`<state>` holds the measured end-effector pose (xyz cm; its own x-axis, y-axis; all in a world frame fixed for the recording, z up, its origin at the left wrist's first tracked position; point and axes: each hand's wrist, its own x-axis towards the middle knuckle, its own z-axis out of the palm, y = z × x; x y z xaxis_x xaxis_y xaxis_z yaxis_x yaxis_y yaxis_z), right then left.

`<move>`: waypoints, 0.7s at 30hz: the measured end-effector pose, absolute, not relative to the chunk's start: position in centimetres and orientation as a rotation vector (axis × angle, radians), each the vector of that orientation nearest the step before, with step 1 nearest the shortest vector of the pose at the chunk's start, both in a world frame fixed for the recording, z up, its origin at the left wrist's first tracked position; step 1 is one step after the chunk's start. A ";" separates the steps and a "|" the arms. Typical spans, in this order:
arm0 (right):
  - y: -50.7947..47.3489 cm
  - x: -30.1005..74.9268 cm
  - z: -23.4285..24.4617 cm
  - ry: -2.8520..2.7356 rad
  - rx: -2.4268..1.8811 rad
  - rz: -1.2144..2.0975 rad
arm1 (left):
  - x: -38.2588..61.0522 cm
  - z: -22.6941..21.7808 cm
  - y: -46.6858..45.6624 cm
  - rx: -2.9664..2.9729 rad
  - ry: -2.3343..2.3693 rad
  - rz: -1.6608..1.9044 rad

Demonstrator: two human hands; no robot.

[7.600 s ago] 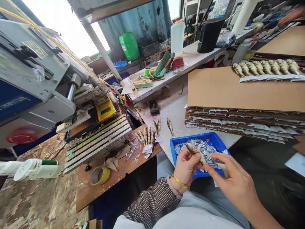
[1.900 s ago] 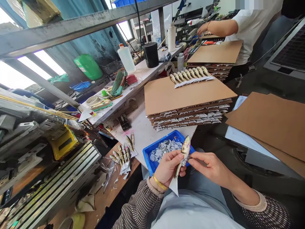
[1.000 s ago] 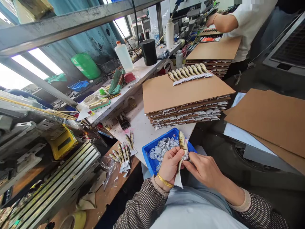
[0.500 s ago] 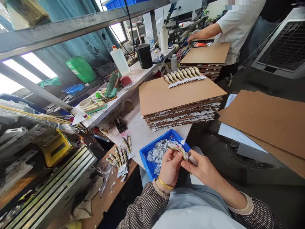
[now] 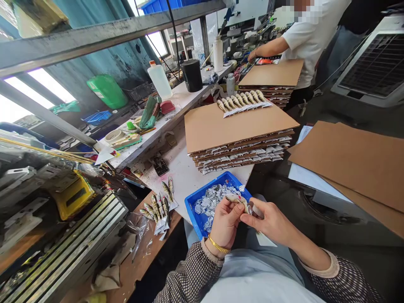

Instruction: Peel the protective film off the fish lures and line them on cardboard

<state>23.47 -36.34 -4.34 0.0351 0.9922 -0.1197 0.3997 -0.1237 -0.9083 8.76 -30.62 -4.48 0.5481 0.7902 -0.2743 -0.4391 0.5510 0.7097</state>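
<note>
My left hand (image 5: 226, 221) is closed around a fish-shaped fishing lure (image 5: 234, 198), pale with dark markings and a red spot. At the lure's near end, the thumb and fingers of my right hand (image 5: 269, 221) pinch together; a silvery bit shows there, and my fingers partly hide it. Both hands are above the near edge of a blue tray (image 5: 193, 214) that holds crumpled silver foil scraps (image 5: 212, 200). To the left, several similar lures (image 5: 156, 206) with white wrapped ends lie in a bunch on the bench.
A stack of cardboard sheets (image 5: 233, 130) with wrapped lures between its layers stands ahead, with a row of lures (image 5: 241, 101) on top. More cardboard (image 5: 353, 160) is at the right. A person (image 5: 311, 38) works beyond. Bottles (image 5: 160, 80) line the shelf.
My right fingers have shifted slightly at the lure's near end, and the lure has turned a little in my hands. The other person's arm has moved slightly.
</note>
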 end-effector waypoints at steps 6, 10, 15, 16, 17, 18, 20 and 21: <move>-36.4 23.4 -4.8 -1.531 -1.614 0.949 | 8.8 -4.1 -30.5 0.611 0.651 0.792; -36.5 23.4 -5.2 -1.624 -1.641 0.687 | 8.8 -3.7 -30.4 0.624 0.652 0.791; -36.5 23.5 -6.1 -1.706 -1.601 0.513 | 8.7 -3.5 -30.2 0.612 0.647 0.789; -36.5 23.5 -6.4 -1.716 -1.588 0.494 | 8.7 -3.6 -30.2 0.607 0.646 0.789; -36.5 23.5 -6.5 -1.723 -1.575 0.481 | 8.7 -3.7 -30.1 0.603 0.644 0.786; -36.4 23.5 -6.7 -1.726 -1.565 0.477 | 8.7 -3.7 -30.1 0.598 0.640 0.783; -36.4 23.4 -6.8 -1.725 -1.554 0.485 | 8.7 -3.9 -30.1 0.588 0.633 0.774; -36.4 23.4 -6.8 -1.722 -1.552 0.488 | 8.7 -4.0 -30.0 0.581 0.632 0.768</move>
